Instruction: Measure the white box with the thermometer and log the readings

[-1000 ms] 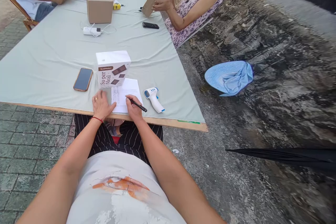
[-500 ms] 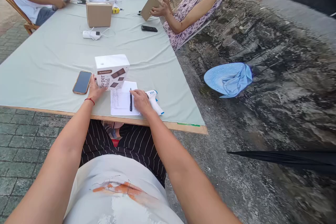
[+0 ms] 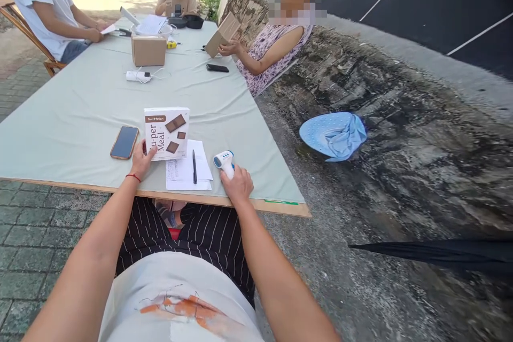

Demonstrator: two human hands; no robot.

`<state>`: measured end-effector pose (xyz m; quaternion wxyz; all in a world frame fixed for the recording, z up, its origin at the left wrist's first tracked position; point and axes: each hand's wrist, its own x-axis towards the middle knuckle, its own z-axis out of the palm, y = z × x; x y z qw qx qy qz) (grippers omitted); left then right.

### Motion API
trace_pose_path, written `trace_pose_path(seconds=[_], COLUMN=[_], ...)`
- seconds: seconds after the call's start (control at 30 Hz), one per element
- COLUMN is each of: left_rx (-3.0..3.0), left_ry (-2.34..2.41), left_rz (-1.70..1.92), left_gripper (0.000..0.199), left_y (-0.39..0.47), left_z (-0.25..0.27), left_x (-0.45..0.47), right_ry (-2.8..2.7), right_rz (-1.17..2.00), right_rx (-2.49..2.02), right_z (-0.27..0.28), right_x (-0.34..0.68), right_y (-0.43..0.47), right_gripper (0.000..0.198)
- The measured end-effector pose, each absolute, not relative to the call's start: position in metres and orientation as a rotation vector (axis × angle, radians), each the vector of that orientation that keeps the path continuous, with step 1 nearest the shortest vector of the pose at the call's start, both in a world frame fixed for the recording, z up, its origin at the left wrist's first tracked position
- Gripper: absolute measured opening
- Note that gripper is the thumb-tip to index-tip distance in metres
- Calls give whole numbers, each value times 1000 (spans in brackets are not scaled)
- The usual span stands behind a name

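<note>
My left hand (image 3: pixel 143 160) grips the lower left corner of a white food box (image 3: pixel 173 141) with brown pictures and "NutriMotion" on it. The box stands upright, its printed face toward me. My right hand (image 3: pixel 238 183) is wrapped round the handle of a white and blue infrared thermometer (image 3: pixel 225 160), whose head points up and to the left. Between my hands lie sheets of paper (image 3: pixel 180 177) with a black pen (image 3: pixel 194 166) on them. A smartphone (image 3: pixel 124 142) lies just left of my left hand.
Across the cloth-covered table (image 3: pixel 80 117) are a brown carton (image 3: pixel 148 51), a white device with a cable (image 3: pixel 138 76) and a black phone (image 3: pixel 217 68). A person at the right holds another carton (image 3: pixel 222 35). Two more people sit farther off. A blue hat (image 3: pixel 334 136) lies beyond the right edge.
My right hand has moved from beside the pen to the thermometer, closed on its handle and turned it upright. The box has turned its front more squarely toward me. The view has tilted up.
</note>
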<state>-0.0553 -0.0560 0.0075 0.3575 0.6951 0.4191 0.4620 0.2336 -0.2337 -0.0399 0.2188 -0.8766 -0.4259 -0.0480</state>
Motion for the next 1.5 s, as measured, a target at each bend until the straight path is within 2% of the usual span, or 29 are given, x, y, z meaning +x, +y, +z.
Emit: trace_pose_path(seconds=[0.2, 0.37, 0.57, 0.63, 0.7, 0.8, 1.0, 1.2, 1.5], left_rx=[2040, 1981, 1891, 1891, 1902, 1929, 1925, 1914, 1918], left_ry=[1253, 1269, 1305, 1310, 1305, 1290, 1312, 1337, 1307], left_rz=[1141, 1153, 1100, 1096, 1117, 1160, 1145, 1125, 1146], left_gripper=[58, 66, 78, 78, 73, 64, 63, 75, 73], left_y=[-60, -55, -57, -57, -57, -56, -59, -59, -57], left_z=[12, 8, 3, 1, 0, 0, 0, -2, -2], left_x=[-58, -53, -50, -49, -49, -47, -46, -43, -42], right_ry=[-1131, -997, -624, -602, -711, -900, -757, -981, -1076], right_rz=[-207, 4, 207, 227, 421, 692, 681, 663, 722], right_rx=[-2254, -2142, -1638, -1510, -1398, -1257, -1287, -1307, -1352], right_z=[-49, -39, -23, -14, -4, 5, -6, -6, -2], right_x=[231, 228, 174, 145, 119, 92, 85, 86, 86], right_y=[-221, -222, -217, -213, -206, -191, -179, -191, -189], right_gripper=[40, 44, 50, 44, 34, 29, 35, 34, 37])
